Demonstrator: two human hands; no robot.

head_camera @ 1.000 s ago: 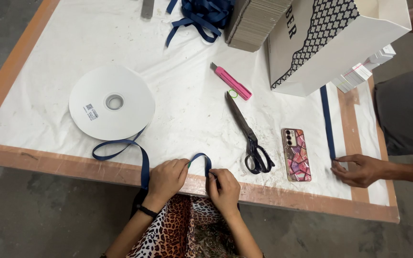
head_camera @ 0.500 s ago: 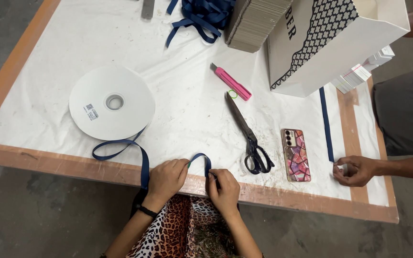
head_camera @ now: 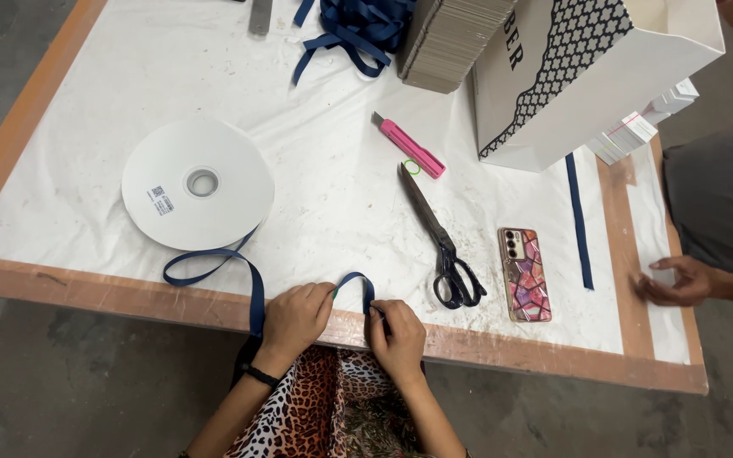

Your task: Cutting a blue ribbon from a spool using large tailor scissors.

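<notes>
We have both hands at bottom centre: left hand and right hand each pinch the navy ribbon, arched between them. It runs left to the white spool; scissors lie right of centre.

At the lower right of the frame, the co-worker's hand has pulled back from where it was a second ago: it no longer rests just beside the lower end of the cut navy strip, and now sits farther right, near the table's wooden edge band, well apart from that strip. Its fingers are curled over something small and pale that I cannot make out.
</notes>
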